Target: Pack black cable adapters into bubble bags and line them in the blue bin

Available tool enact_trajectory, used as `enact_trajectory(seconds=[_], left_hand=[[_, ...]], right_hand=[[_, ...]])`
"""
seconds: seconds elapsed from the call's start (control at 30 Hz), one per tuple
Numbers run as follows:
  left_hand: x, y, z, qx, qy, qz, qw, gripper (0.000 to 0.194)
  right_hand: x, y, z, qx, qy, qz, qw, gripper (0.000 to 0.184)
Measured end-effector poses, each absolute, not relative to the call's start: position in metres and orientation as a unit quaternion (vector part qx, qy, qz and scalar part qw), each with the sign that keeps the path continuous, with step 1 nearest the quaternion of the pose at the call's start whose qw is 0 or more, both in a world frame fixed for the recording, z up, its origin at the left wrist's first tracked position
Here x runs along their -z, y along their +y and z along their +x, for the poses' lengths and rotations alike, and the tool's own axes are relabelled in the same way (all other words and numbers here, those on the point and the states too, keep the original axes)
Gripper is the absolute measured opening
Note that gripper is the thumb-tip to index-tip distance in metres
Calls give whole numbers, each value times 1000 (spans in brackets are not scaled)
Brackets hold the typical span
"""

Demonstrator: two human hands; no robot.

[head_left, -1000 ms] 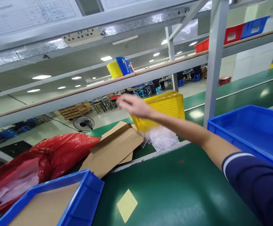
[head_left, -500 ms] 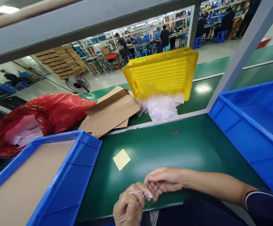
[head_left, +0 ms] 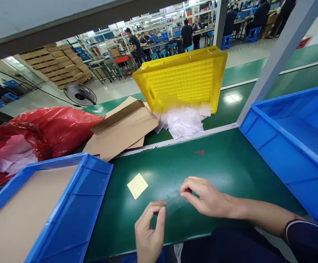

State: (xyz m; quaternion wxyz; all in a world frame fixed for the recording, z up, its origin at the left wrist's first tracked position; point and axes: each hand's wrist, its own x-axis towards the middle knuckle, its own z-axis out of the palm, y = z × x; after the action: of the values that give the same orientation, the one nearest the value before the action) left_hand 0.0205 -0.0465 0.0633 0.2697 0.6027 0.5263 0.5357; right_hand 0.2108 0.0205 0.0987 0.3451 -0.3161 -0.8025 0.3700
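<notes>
My left hand [head_left: 150,228] is pinched, thumb against fingers, low over the green work surface [head_left: 216,164]. Opposite it, my right hand [head_left: 203,197] makes a similar pinch. Between the two sets of fingertips stretches a clear plastic bag [head_left: 173,204], seen mostly as a thin edge with faint see-through film below it. A yellow paper note [head_left: 137,186] lies beyond my left hand. Several tiny red rings [head_left: 200,152] rest on the surface past my right hand.
Blue bins stand at left [head_left: 74,204], with cardboard inside, and right [head_left: 287,146]. Behind are a red plastic sack [head_left: 63,128], flattened cardboard [head_left: 126,131], clear bags [head_left: 185,122] and a tilted yellow tray [head_left: 186,80]. A grey post [head_left: 279,65] rises at right. People work far back.
My right hand came back from near the yellow tray to my left hand, which held crumpled clear film. Now both hands have moved apart with the bag stretched between them. The view tilted down.
</notes>
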Motion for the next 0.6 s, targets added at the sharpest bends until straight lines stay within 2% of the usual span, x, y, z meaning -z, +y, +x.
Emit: enact_trajectory(seconds=[0.1, 0.2, 0.27, 0.37, 0.53, 0.6], left_hand=[[-57, -23, 2, -488, 602, 572, 267, 34], [-44, 12, -35, -412, 778, 443, 168, 42], [-32, 37, -65, -333, 831, 425, 136, 49], [-16, 67, -103, -292, 828, 443, 181, 55], [-4, 85, -128, -280, 803, 446, 279, 31], [-4, 82, -125, -305, 781, 443, 317, 27]], right_hand=[[-96, 26, 214, -199, -856, -294, 377, 21], [-95, 36, 225, -139, -827, -343, 423, 20], [-98, 41, 236, -136, -809, -375, 431, 17], [-102, 43, 250, -144, -821, -371, 408, 13], [-102, 39, 253, -137, -836, -359, 391, 14], [-103, 38, 251, -142, -838, -356, 389, 15]])
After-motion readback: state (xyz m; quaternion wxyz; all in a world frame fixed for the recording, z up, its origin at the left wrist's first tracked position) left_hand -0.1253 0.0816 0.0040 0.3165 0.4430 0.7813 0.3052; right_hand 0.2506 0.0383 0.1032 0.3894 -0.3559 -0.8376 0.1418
